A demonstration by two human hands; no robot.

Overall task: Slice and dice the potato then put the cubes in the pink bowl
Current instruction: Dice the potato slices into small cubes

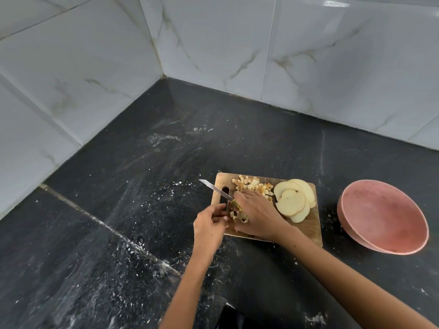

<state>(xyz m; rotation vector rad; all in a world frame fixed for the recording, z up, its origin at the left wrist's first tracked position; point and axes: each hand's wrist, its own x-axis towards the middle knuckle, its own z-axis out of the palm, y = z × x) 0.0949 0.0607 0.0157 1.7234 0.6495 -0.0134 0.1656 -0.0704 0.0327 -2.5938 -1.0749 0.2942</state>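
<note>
The potato is lying in three lots on the wooden cutting board (306, 227): a fan of round slices (293, 200) overlapping at the board's right side, a heap of small cubes (253, 185) pushed toward the far edge, seemingly to keep them clear of the blade, and a few half-cut pieces (238, 216) sitting between the two hands, where the dicing appears to be going on. The right hand (257, 213) is lying over the board with its fingers wrapped around the yellow-and-black handle of a knife (217, 189), whose serrated blade is pointing away to the left, past the board's handle slot and out over the counter, lifted rather than biting into anything. The left hand (210, 224) is hovering at the board's left edge with its fingers curled in close to the small pieces; whether it is pinching one or only steadying them I cannot tell. The pink bowl (356, 231) is waiting just beside the board on the right, tilted slightly and holding no potato so far, probably set there for a short transfer. All of it is resting on a dark stone counter (142, 210) speckled with pale crumbs, tucked into a corner of white marbled tiles (308, 55).
</note>
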